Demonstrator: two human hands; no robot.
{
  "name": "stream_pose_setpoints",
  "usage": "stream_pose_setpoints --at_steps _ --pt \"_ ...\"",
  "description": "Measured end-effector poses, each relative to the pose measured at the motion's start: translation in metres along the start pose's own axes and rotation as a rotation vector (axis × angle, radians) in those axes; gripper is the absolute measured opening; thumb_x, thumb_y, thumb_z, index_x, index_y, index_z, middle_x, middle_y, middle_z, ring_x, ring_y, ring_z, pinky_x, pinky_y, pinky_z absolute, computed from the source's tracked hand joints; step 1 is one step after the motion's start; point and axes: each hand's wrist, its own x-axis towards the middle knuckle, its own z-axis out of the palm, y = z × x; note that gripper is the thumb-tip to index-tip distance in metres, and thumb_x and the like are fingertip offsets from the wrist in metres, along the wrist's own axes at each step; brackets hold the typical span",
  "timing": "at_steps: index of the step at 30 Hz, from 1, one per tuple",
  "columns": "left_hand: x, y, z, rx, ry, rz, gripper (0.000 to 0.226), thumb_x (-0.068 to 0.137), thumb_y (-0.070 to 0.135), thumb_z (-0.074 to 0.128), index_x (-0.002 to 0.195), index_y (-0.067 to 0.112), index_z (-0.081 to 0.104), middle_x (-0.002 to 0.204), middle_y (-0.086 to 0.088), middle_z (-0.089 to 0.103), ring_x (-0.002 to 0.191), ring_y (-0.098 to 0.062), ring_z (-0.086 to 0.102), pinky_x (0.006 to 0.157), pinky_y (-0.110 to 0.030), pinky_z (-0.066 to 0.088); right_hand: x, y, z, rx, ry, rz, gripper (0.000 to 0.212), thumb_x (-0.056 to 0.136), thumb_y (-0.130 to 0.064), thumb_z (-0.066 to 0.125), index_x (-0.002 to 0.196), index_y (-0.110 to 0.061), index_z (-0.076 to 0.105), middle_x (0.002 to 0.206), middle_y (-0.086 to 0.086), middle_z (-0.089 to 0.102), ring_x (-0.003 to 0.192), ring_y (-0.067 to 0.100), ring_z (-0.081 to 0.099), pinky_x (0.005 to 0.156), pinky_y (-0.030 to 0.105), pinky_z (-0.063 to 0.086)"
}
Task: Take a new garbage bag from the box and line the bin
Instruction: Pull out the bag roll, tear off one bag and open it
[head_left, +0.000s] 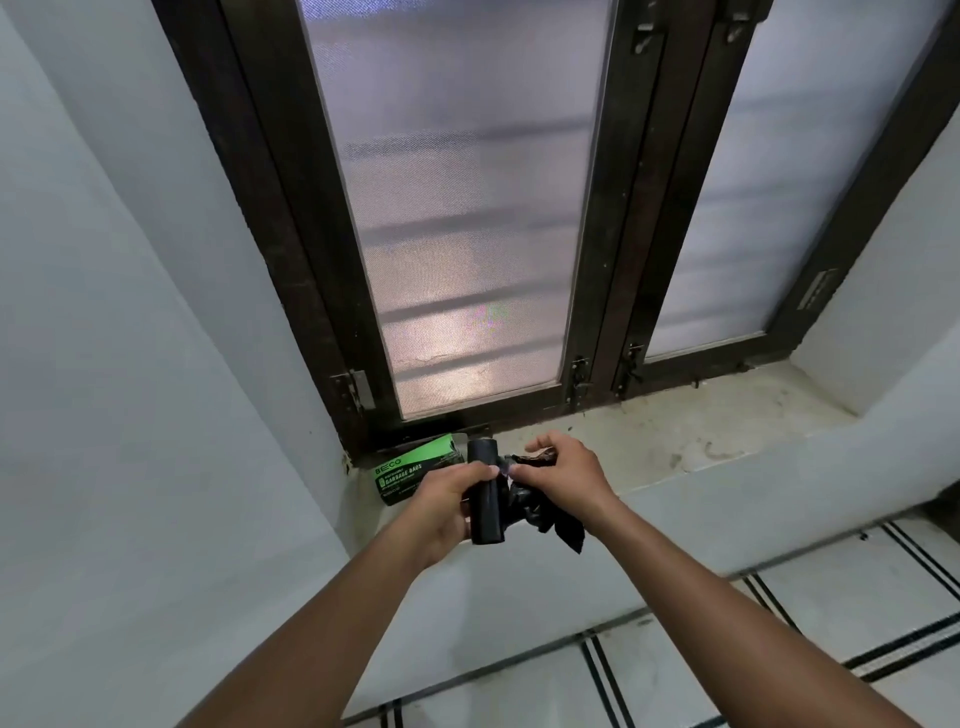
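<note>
Landmark: the green box (420, 468), lying on its side at the left end of the window sill (675, 441), tight against the dark window frame (332, 312); its printed face reads "garbage bags"; its open end seems to point toward the hands, though the flap is hidden behind the roll.

Left hand (447, 506): just in front of the box and to its right; fingers and thumb wrapped round a black roll of bags (485, 499); the roll stands nearly upright, top end level with the box's top edge; likely held this way so the body of the roll stays fixed while one bag is worked free.

Right hand (558, 470): right of the roll, further from the box; fingertips pinch a loose bag (540, 512), crumpled, one corner hanging down below the wrist; the two hands meet at the top of the roll, thumbs nearly touching; probably the point of the tear line, so the pull runs sideways against the left hand's hold.

Judgement: the step in hand is separating one bag from the roll; whether it is already fully detached cannot be told, since the join is covered by fingers.

Bin: not in view; lining not yet begun.

Beyond the box: frosted panes, pale wall, tiled floor with dark stripes below the sill.
</note>
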Motion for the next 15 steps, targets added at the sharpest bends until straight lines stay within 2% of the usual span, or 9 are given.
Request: stream_pose_setpoints --at_steps 3,5,9,12,13,15 --pt "0.0002 0.0025 0.0025 -0.026 -0.015 -0.029 0.039 0.084 0.010 0.071 0.121 -0.004 0.066 0.112 -0.026 0.069 0.113 -0.048 0.066 0.082 -0.063 0.059 -0.0021 -0.0032 0.0021 -0.036 0.046 -0.045 0.016 0.076 -0.032 0.084 0.088 -0.026 0.075 0.085 -0.008 0.071 0.080 0.005 0.067 0.068 0.013 0.049" --pt "-0.0006 0.0027 0.0037 -0.035 -0.021 -0.043 0.040 0.087 0.011 0.067 0.124 -0.003 0.064 0.110 -0.025 0.070 0.107 -0.046 0.069 0.080 -0.061 0.060 -0.0038 -0.0056 0.0042 -0.054 0.077 -0.080 0.009 0.076 -0.029 0.083 0.082 -0.025 0.078 0.080 -0.009 0.072 0.074 -0.001 0.066 0.064 0.009 0.047" --pt "-0.0025 -0.0003 0.0059 -0.032 -0.067 -0.068 0.040 0.090 0.018 0.059 0.127 0.005 0.065 0.115 -0.018 0.075 0.099 -0.036 0.072 0.081 -0.047 0.059 -0.0024 -0.0071 0.0085 -0.040 0.126 -0.061 0.002 0.076 -0.021 0.080 0.078 -0.021 0.078 0.074 -0.005 0.073 0.070 0.004 0.069 0.064 0.017 0.053" --pt "-0.0018 -0.0030 0.0057 -0.011 -0.065 -0.068 0.041 0.091 0.021 0.057 0.129 0.007 0.064 0.119 -0.018 0.074 0.100 -0.036 0.072 0.088 -0.046 0.054 0.0012 -0.0074 0.0094 -0.008 0.131 -0.010 0.001 0.076 -0.019 0.077 0.076 -0.019 0.077 0.073 -0.004 0.072 0.067 0.005 0.068 0.055 0.009 0.047" --pt "-0.0017 -0.0043 0.0052 -0.011 -0.068 -0.060 0.042 0.090 0.021 0.057 0.130 0.008 0.063 0.117 -0.017 0.074 0.099 -0.037 0.073 0.087 -0.045 0.054 0.0022 -0.0069 0.0091 -0.001 0.131 0.010 0.002 0.076 -0.019 0.077 0.074 -0.018 0.077 0.072 -0.003 0.072 0.067 0.008 0.069 0.054 0.010 0.047" --pt "-0.0028 -0.0048 0.0051 -0.011 -0.100 -0.037 0.049 0.084 0.021 0.061 0.132 0.008 0.060 0.115 -0.015 0.073 0.098 -0.036 0.073 0.083 -0.044 0.053 0.0050 -0.0023 0.0086 0.008 0.131 0.067 0.006 0.074 -0.020 0.076 0.069 -0.017 0.076 0.068 0.000 0.073 0.067 0.016 0.071 0.060 0.024 0.057"
